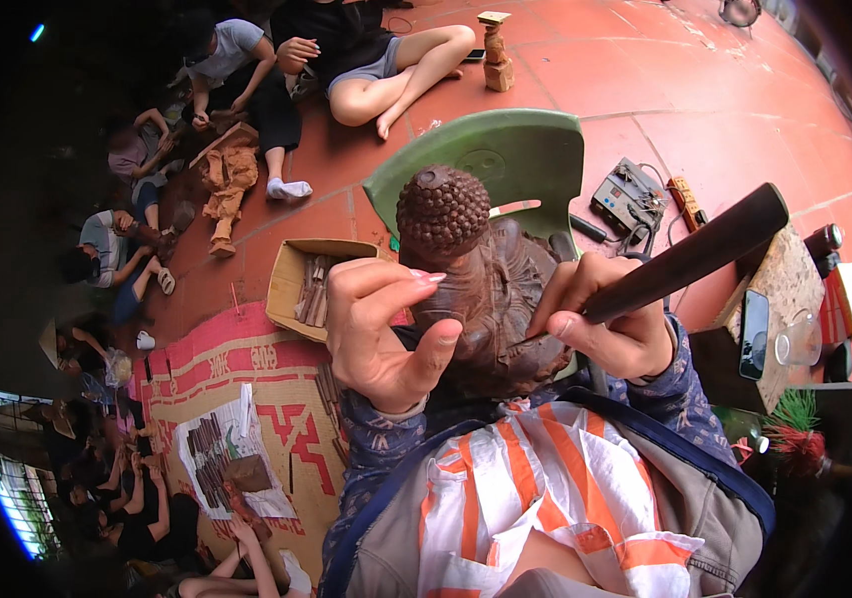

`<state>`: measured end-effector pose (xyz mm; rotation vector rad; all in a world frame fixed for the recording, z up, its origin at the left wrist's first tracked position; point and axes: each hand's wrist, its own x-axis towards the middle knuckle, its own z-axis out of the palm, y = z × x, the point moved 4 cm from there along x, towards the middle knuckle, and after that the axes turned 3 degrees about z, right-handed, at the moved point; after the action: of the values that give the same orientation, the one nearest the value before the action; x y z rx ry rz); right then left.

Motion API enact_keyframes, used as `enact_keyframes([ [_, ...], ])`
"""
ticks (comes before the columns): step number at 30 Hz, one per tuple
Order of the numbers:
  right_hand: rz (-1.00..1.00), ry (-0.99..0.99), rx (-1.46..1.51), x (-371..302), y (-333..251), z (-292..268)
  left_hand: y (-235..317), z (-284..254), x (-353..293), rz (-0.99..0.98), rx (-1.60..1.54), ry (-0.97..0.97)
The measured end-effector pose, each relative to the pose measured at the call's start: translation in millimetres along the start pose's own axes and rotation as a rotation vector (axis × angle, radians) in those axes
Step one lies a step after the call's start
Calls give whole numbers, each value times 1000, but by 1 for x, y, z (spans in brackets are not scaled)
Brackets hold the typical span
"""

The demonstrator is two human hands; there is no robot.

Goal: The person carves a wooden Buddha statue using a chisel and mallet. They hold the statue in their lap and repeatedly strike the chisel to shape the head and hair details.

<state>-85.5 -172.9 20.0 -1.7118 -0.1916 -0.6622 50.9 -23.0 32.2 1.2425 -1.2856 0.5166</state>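
A dark brown wooden Buddha figure with a knobbed head and carved robe folds stands upright in front of me. My left hand is beside the figure's shoulder, its thumb and fingers apart, with nothing between them. In my right hand is a carving chisel, its long dark handle slanting up to the right. The chisel's working end is hidden by my fingers, which are against the figure's robe. Whether the edge touches the wood I cannot tell.
Behind the figure is a green plastic chair. A cardboard box of tools stands left, near a patterned mat with several chisels. A grey electric control box, power strip and phone lie right. Several people sit around.
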Motion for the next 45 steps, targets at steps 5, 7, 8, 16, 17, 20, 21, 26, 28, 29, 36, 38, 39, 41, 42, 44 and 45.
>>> enact_keyframes([
  [5,-156,-495,-290,0,-3,27,30,22,2,31,-286,-549],
  [7,-108,-570,-354,1,-5,29,28,24,0,37,-393,-525],
  [8,-108,-518,-290,1,-2,29,24,22,-6,-9,-469,-456],
  [16,-85,-358,21,2,10,20,27,2,-23,-308,-621,-92],
  [17,-88,-368,25,3,11,20,26,4,-25,-307,-581,-166],
  [20,-80,-405,38,6,11,19,22,5,-21,-273,-466,-404],
  [21,-69,-421,43,7,12,17,22,6,-19,-275,-433,-457],
  [26,-134,-487,34,19,9,13,32,-1,-5,-281,-370,-522],
  [28,-162,-482,-6,25,8,14,33,-5,-2,-302,-307,-549],
  [29,-185,-449,-50,28,7,11,33,-8,-2,-338,-311,-491],
  [36,-312,34,-253,70,21,-17,30,-33,0,-332,-123,-90],
  [38,-362,-50,-165,84,38,-1,31,-35,0,-231,78,-58],
  [39,-354,-116,-99,90,43,9,31,-34,1,-190,100,-71],
  [41,-351,-152,-2,97,47,23,31,-34,1,-106,136,-96],
  [42,-315,-182,62,100,48,28,34,-29,0,-118,213,-93],
  [44,-215,-185,53,102,55,32,34,-25,-4,-105,237,-104],
  [45,-228,-164,80,102,56,32,34,-24,-4,-96,247,-110],
])
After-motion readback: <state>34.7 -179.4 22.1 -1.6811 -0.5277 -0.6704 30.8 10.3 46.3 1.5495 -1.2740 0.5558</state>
